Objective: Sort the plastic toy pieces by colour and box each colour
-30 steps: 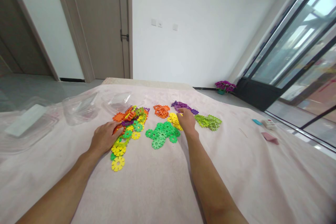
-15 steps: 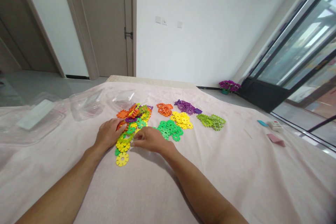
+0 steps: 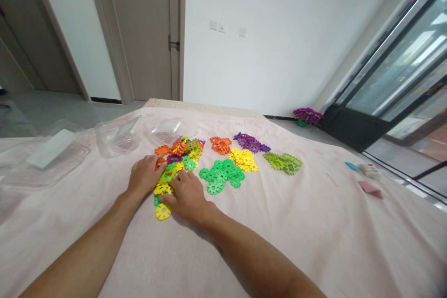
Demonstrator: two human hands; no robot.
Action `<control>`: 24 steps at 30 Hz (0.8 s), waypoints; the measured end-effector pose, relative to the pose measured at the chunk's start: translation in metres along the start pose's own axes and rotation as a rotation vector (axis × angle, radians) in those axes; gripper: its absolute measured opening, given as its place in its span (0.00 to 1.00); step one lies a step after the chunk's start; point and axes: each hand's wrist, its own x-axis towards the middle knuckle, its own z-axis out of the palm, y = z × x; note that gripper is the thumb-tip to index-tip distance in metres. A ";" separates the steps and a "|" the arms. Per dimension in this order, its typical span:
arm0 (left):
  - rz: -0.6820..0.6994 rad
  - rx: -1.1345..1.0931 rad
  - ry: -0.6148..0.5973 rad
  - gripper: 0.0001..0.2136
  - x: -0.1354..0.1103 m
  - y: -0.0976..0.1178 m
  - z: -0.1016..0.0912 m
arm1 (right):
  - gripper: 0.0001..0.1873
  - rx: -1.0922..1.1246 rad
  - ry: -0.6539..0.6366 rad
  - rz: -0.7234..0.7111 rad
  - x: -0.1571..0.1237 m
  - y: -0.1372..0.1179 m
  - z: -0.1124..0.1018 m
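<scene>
A mixed heap of coloured snowflake discs (image 3: 179, 156) lies on the pink cloth (image 3: 279, 223). My left hand (image 3: 145, 176) rests on the heap's left edge, fingers curled over orange and yellow discs. My right hand (image 3: 186, 195) lies palm down at the heap's near end, its fingertips on the yellow discs (image 3: 162, 190). One yellow disc (image 3: 163, 211) sits apart, just in front. To the right lie sorted piles: green (image 3: 220, 175), yellow (image 3: 243, 159), orange (image 3: 220, 145), purple (image 3: 249, 142) and lime (image 3: 283, 162).
Clear plastic containers (image 3: 117, 136) and a lidded box (image 3: 45, 158) stand at the left. Small blue, white and pink items (image 3: 365, 177) lie at the right edge. A door, a flower pot (image 3: 307, 115) and glass sliding doors are beyond.
My right hand came back from the purple pile to the near end of the mixed heap and settled on the yellow discs. The left hand stayed put.
</scene>
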 end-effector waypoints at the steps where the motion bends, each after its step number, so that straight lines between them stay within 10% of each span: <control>1: 0.003 -0.001 0.000 0.22 0.000 0.000 0.000 | 0.21 0.018 0.004 0.001 0.001 -0.001 0.001; 12: 0.001 0.014 -0.012 0.21 0.000 0.000 -0.002 | 0.15 0.451 0.039 0.261 0.003 0.011 0.002; 24: 0.010 0.012 -0.008 0.21 -0.001 0.002 -0.004 | 0.06 0.711 0.036 0.146 0.005 0.041 0.005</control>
